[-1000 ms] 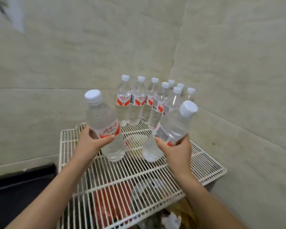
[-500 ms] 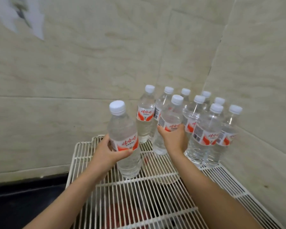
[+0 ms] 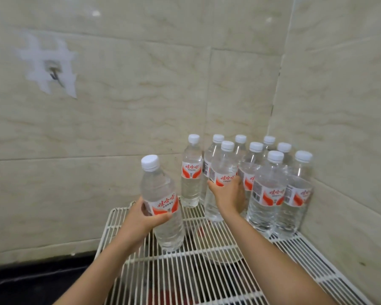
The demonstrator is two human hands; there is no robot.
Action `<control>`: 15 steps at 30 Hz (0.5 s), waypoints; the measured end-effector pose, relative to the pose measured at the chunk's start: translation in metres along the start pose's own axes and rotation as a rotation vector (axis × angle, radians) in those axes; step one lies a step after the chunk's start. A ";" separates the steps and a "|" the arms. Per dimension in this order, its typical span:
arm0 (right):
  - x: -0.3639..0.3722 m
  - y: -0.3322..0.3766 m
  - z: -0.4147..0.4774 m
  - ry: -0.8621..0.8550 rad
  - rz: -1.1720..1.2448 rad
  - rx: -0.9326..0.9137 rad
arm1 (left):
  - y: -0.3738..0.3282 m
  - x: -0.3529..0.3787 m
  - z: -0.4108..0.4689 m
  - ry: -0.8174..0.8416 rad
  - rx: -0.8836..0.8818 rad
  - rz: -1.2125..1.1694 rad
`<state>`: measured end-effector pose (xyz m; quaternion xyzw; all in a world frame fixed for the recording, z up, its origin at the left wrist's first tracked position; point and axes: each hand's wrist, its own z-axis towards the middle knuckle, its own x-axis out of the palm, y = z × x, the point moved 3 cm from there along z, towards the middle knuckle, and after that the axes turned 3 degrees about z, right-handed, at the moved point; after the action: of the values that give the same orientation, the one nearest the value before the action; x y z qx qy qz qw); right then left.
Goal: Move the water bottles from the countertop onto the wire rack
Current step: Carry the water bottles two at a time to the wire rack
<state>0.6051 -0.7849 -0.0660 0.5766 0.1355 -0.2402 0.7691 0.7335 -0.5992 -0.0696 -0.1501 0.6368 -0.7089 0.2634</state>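
The left bottle [image 3: 161,203] stands nearly upright in the left hand [image 3: 141,219], its long axis tipped a little so the white cap [image 3: 150,162] leans to the left. Its base seems to sit just over the wires of the rack [image 3: 207,271], though contact is hard to judge. The grip closes round the lower half, over the red and white label, thumb across the front and fingers behind, leaving the shoulder and cap above the hand and the ribbed base below.

The right bottle [image 3: 220,181] is upright, cap up, its base on the rack. The right hand [image 3: 229,194] wraps its middle from the front and right, below the label.

Both bottles are clear, thin plastic, round in section, full of water, with ridged screw caps. Behind and to the right, a cluster [image 3: 273,190] of the same bottles stands packed close in the corner of the tiled wall [image 3: 141,106], all upright on the rack. The rack is white coated wire, thin parallel bars within a thicker frame.
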 end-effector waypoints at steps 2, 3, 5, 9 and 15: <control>-0.002 -0.001 -0.001 -0.011 0.000 -0.008 | -0.001 0.001 -0.001 0.000 0.007 0.000; -0.001 -0.001 -0.002 -0.016 -0.006 -0.018 | -0.002 0.002 -0.001 -0.001 0.008 0.002; 0.000 -0.001 -0.003 -0.016 -0.019 -0.035 | -0.002 0.003 0.001 0.002 0.000 0.007; -0.006 0.000 -0.001 0.006 -0.025 -0.007 | -0.002 0.008 0.005 0.032 -0.021 0.039; -0.012 -0.008 -0.009 0.183 -0.107 -0.078 | -0.010 0.024 0.010 0.094 -0.020 0.106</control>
<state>0.5911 -0.7756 -0.0689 0.5578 0.2449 -0.2217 0.7614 0.7173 -0.6208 -0.0610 -0.0853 0.6627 -0.6937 0.2690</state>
